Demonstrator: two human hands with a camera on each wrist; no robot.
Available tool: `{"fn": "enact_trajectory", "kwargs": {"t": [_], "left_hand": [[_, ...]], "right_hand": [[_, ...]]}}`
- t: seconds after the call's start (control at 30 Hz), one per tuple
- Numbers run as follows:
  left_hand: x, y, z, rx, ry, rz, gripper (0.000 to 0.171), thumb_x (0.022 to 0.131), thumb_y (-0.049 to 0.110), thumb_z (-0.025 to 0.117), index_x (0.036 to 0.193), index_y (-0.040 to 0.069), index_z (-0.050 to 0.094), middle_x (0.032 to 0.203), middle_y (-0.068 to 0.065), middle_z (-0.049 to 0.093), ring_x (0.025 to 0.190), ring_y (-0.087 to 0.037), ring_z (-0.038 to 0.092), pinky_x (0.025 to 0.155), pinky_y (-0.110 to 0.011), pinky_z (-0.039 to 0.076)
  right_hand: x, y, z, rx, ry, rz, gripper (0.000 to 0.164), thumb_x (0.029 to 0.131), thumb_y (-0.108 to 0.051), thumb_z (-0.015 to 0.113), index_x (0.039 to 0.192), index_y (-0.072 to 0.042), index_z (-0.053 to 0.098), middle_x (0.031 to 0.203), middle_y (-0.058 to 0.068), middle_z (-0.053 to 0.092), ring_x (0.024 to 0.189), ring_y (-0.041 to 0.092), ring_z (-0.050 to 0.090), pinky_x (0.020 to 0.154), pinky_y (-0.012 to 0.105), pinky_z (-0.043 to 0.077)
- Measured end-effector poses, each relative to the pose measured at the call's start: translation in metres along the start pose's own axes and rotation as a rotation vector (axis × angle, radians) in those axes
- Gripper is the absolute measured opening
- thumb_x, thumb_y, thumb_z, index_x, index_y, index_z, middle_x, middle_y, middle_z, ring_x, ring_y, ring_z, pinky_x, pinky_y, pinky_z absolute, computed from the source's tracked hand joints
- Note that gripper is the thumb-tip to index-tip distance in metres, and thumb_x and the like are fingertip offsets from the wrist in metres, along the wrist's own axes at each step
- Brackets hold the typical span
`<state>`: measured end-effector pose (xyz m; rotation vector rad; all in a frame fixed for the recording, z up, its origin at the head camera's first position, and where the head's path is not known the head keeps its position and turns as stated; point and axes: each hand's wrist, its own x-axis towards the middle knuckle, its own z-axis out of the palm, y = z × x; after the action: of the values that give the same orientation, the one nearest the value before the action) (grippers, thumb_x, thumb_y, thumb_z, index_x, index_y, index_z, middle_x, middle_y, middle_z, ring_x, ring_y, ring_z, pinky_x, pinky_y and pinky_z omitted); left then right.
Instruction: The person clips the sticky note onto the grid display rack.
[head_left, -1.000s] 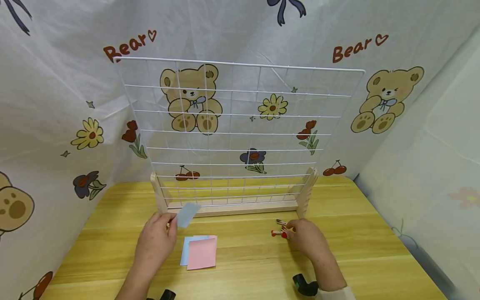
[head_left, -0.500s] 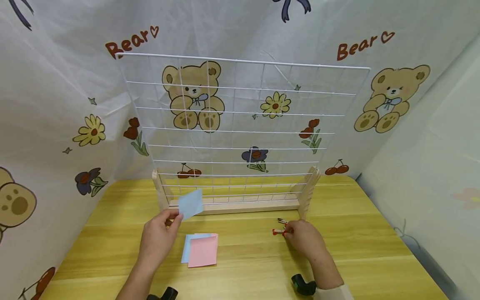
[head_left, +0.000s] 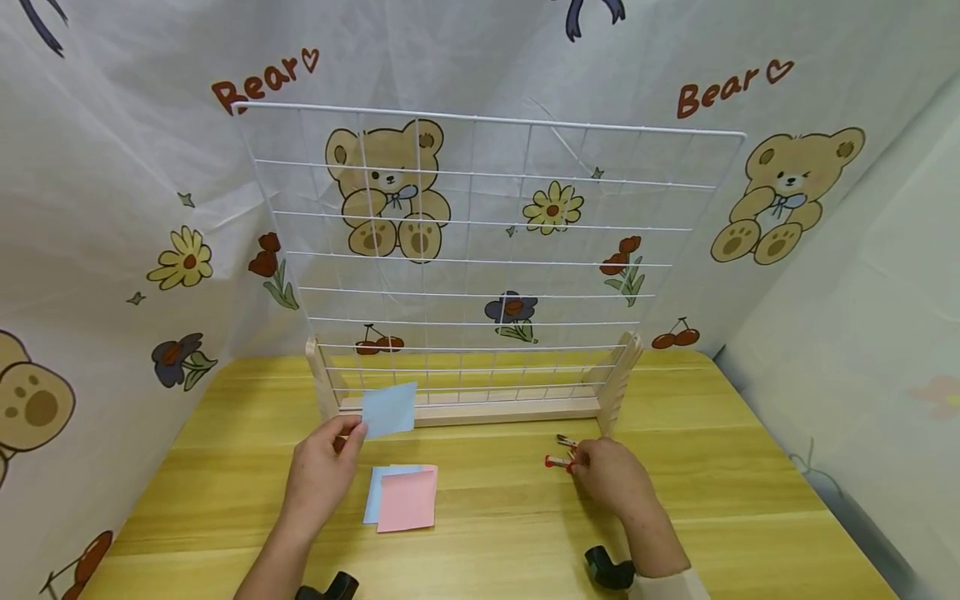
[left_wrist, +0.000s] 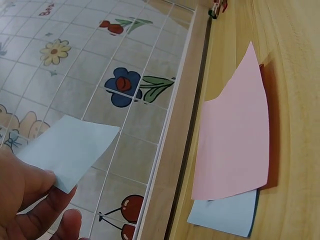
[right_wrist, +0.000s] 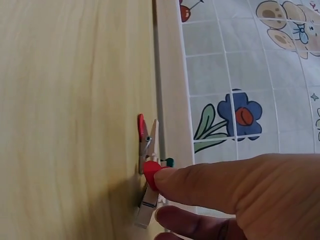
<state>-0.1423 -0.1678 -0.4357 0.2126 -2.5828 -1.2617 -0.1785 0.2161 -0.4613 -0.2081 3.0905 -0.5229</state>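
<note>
My left hand [head_left: 322,462] pinches a light blue sticky note [head_left: 389,410] by its lower corner, raised in front of the grid rack's base. In the left wrist view the note [left_wrist: 75,150] tilts between thumb and fingertips. At the right, my right hand [head_left: 613,475] is over a small cluster of wooden clothespins [head_left: 558,462]. Its thumb and fingers pinch one clothespin with a red heart [right_wrist: 151,175], the thumb tip on the heart. Another clothespin with a red end [right_wrist: 141,130] lies just beyond, and a green bit [right_wrist: 170,162] shows behind the thumb.
A white wire grid [head_left: 472,223] stands in a wooden base [head_left: 510,412] at the table's back. Pink [head_left: 407,502] and blue sticky notes [head_left: 372,498] lie between the hands. Dark curved objects [head_left: 609,570] sit by both wrists. A bear-print cloth [head_left: 480,50] hangs behind.
The blue note in my left hand has turned to face the camera more and shifted slightly right. My right hand stays at the clothespins, with only small movement. The view has tilted slightly.
</note>
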Motion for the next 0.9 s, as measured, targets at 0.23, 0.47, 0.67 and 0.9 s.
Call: {"fn": "enact_trajectory", "kwargs": {"t": [0.23, 0.47, 0.67, 0.9], "left_hand": [[0.002, -0.003, 0.002, -0.023, -0.024, -0.035, 0.022, 0.102, 0.022, 0.063, 0.117, 0.008, 0.073, 0.092, -0.008, 0.069, 0.082, -0.019, 0.055, 0.059, -0.025, 0.044], [0.004, -0.005, 0.003, -0.049, -0.023, -0.047, 0.020, 0.102, 0.021, 0.063, 0.114, 0.009, 0.073, 0.094, -0.008, 0.071, 0.082, -0.018, 0.056, 0.061, -0.025, 0.045], [0.004, -0.007, 0.004, -0.078, -0.042, -0.087, 0.021, 0.103, 0.024, 0.063, 0.115, 0.010, 0.072, 0.100, -0.009, 0.072, 0.086, -0.019, 0.058, 0.063, -0.025, 0.047], [0.008, -0.012, 0.009, -0.120, -0.081, -0.109, 0.023, 0.103, 0.027, 0.062, 0.118, 0.011, 0.072, 0.106, -0.009, 0.071, 0.088, -0.020, 0.056, 0.064, -0.026, 0.048]], "right_hand": [[-0.002, -0.003, -0.006, 0.043, -0.020, 0.008, 0.019, 0.088, -0.009, 0.074, 0.076, -0.013, 0.061, 0.069, -0.001, 0.055, 0.062, 0.014, 0.047, 0.057, 0.031, 0.038], [-0.002, -0.006, -0.007, 0.076, -0.001, 0.015, 0.011, 0.089, -0.008, 0.073, 0.084, -0.012, 0.064, 0.068, -0.002, 0.057, 0.059, 0.013, 0.047, 0.055, 0.029, 0.038], [-0.001, -0.008, -0.008, 0.083, -0.011, 0.015, 0.017, 0.089, -0.008, 0.072, 0.106, -0.006, 0.070, 0.076, 0.001, 0.068, 0.061, 0.013, 0.052, 0.056, 0.030, 0.043], [-0.002, -0.010, -0.013, 0.069, -0.010, 0.008, 0.004, 0.089, -0.011, 0.074, 0.092, -0.009, 0.073, 0.078, 0.000, 0.068, 0.066, 0.014, 0.054, 0.061, 0.034, 0.047]]}}
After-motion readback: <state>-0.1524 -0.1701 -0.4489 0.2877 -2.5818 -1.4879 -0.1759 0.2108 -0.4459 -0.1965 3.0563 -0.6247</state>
